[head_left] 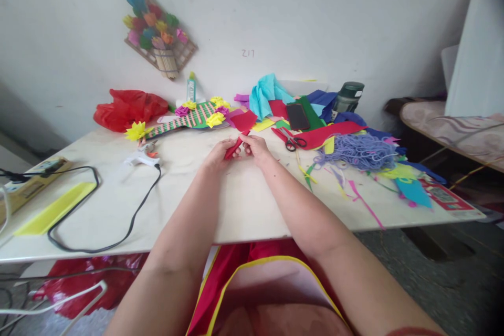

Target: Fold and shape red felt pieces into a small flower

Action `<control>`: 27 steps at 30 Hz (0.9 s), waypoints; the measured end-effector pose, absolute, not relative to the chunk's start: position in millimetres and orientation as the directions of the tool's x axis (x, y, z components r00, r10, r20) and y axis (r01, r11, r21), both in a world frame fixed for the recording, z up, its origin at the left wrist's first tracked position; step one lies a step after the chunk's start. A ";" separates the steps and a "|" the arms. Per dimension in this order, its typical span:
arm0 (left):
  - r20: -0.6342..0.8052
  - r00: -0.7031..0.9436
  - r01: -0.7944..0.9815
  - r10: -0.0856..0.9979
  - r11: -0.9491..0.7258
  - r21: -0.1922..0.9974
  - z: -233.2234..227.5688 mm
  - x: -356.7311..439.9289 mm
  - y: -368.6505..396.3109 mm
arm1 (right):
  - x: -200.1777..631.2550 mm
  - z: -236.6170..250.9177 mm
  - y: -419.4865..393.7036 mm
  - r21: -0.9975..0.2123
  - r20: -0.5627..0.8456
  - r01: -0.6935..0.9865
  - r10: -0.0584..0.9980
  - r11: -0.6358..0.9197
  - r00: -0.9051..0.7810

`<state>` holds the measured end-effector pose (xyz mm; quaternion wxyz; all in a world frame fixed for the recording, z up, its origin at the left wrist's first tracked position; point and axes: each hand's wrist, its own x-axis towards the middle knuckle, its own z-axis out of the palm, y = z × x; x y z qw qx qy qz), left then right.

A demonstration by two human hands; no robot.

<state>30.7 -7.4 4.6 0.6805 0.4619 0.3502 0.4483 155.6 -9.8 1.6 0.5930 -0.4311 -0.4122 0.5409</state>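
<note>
Both my hands meet over the middle of the white table. My left hand (221, 153) is closed around a narrow folded strip of red crepe paper (233, 151). My right hand (253, 147) pinches the upper end of that same red paper between thumb and fingers. To the right of my hands lie scissors (292, 143) with dark handles, on a longer piece of red paper (334, 134). A white glue gun (145, 157) rests on the table to the left. Behind it is a green-and-pink woven piece (185, 122) with yellow and purple paper flowers.
Blue-violet yarn (354, 151) and paper scraps cover the right side. A black phone (297, 116) and a dark bottle (348, 96) stand among coloured papers at the back. At left are a power strip (33, 184), a black cord (134, 220) and yellow paper (55, 209).
</note>
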 end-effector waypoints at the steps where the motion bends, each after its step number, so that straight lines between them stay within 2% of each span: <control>1: -0.106 0.355 -0.294 0.929 0.219 0.930 6.8 29.7 -8.6 | 155.8 2.0 -10.1 -0.954 0.014 -0.297 0.999 0.026 0.041; 4: -0.171 0.380 -0.301 0.909 0.297 0.906 11.1 28.1 -11.0 | 156.1 2.6 -10.9 -0.949 0.017 -0.315 1.000 0.011 -0.017; 14: -0.210 0.446 -0.242 0.870 0.343 0.908 8.4 23.5 -6.2 | 153.0 2.8 -11.6 -0.945 0.063 -0.324 0.998 0.050 -0.028; 27: -0.166 0.438 -0.209 0.883 0.280 0.937 7.3 24.5 -7.4 | 151.9 3.7 -13.1 -0.958 0.041 -0.282 0.999 0.049 0.034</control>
